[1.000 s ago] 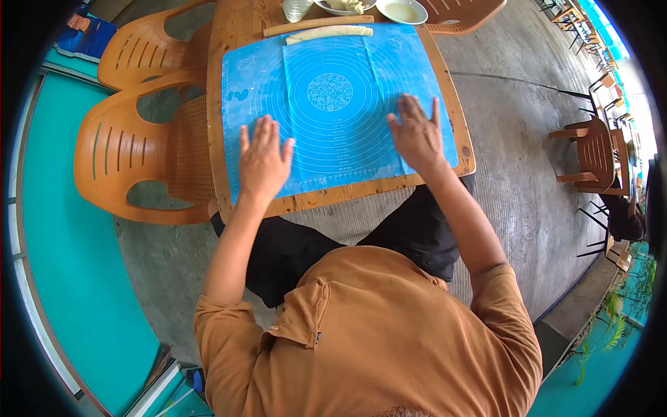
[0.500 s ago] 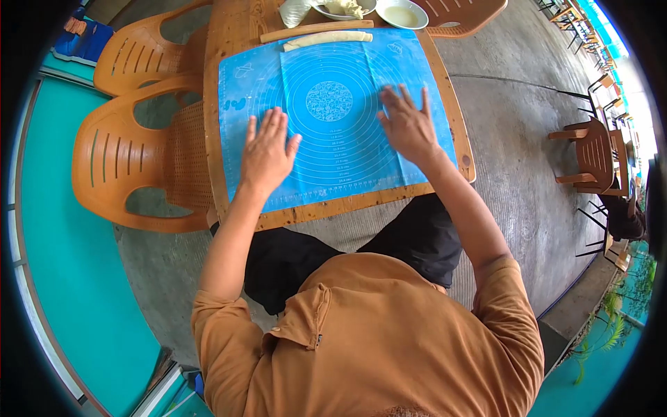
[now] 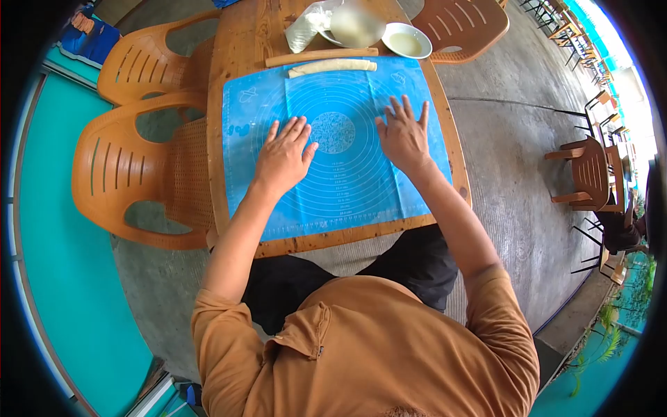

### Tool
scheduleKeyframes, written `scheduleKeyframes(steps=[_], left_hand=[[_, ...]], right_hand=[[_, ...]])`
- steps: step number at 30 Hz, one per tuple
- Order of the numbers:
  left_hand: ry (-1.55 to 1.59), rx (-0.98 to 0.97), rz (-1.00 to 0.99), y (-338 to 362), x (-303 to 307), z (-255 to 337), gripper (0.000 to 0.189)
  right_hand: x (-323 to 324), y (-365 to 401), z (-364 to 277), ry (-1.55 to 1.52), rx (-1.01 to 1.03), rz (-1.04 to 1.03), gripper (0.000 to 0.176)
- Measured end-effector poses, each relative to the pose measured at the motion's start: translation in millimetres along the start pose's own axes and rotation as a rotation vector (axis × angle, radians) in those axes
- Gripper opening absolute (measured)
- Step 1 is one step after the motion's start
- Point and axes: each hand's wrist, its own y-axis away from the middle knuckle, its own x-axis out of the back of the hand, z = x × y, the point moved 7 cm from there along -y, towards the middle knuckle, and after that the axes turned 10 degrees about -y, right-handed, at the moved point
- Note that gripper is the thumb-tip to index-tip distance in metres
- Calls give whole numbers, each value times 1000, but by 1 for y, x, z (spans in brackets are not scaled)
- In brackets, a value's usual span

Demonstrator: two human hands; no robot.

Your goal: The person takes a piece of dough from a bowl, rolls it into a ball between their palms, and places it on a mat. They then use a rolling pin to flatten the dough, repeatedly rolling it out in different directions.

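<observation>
A blue baking mat [image 3: 347, 191] printed with white circles and rulers covers the near part of the wooden table. My left hand [image 3: 283, 156] is over its left half, palm down with the fingers stretched out. On the right half, my right hand [image 3: 406, 135] is palm down too, its fingers spread. Neither hand holds anything; both appear to rest on the mat. Across the mat's far edge lies a pale rolled-up length of dough [image 3: 332, 67]. Just beyond it is a thin wooden rolling pin [image 3: 322, 56].
Past the rolling pin stand a clear bag of white powder [image 3: 306, 31], a blurred bowl with pale contents [image 3: 356, 28] and a white bowl of pale liquid [image 3: 406, 42]. Orange plastic chairs [image 3: 132, 170] flank the wooden table [image 3: 240, 31]. A person sits far right.
The view has tilted, so table, mat and bowls appear lower. Relative to the mat, both hands have shifted toward its far side, staying flat with fingers apart.
</observation>
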Motion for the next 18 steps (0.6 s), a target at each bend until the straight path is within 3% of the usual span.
scheduleKeyframes(steps=[1, 3, 4, 5, 6, 7, 9, 10, 12, 13, 15, 16, 18], left_hand=[[2, 4, 5, -6, 0, 1, 51], [-149, 74, 37, -20, 3, 0, 47], [-150, 75, 40, -27, 2, 7, 47], [-38, -46, 82, -33, 3, 25, 46], [75, -165, 124, -37, 6, 36, 44], [72, -160, 131, -41, 7, 35, 44], [26, -104, -17, -46, -4, 29, 42], [-34, -66, 37, -50, -2, 20, 40], [-28, -60, 29, -54, -1, 19, 38], [-21, -52, 19, -54, 0, 20, 37], [46, -43, 48, -53, 3, 24, 36], [112, -38, 73, -50, 6, 27, 36], [143, -16, 98, -46, 14, 28, 36]], right_hand=[[2, -5, 5, 109, -126, 32, 47], [5, -9, -11, 2, -60, 83, 46], [-2, -8, -30, -144, 112, -34, 45], [-7, -5, -47, -288, 284, -150, 44], [-9, -6, -51, -239, 328, -123, 40], [-11, -12, -49, -236, 335, -120, 40], [-9, -27, -18, 38, 16, -33, 36], [-8, -28, -14, 38, 17, -34, 36], [7, -30, -26, -158, 285, 57, 24], [11, -38, -25, -156, 288, 56, 24], [20, -71, 5, -523, -34, 111, 14], [32, -87, 9, -541, 62, 321, 16], [27, -132, 36, -612, -31, 285, 17]])
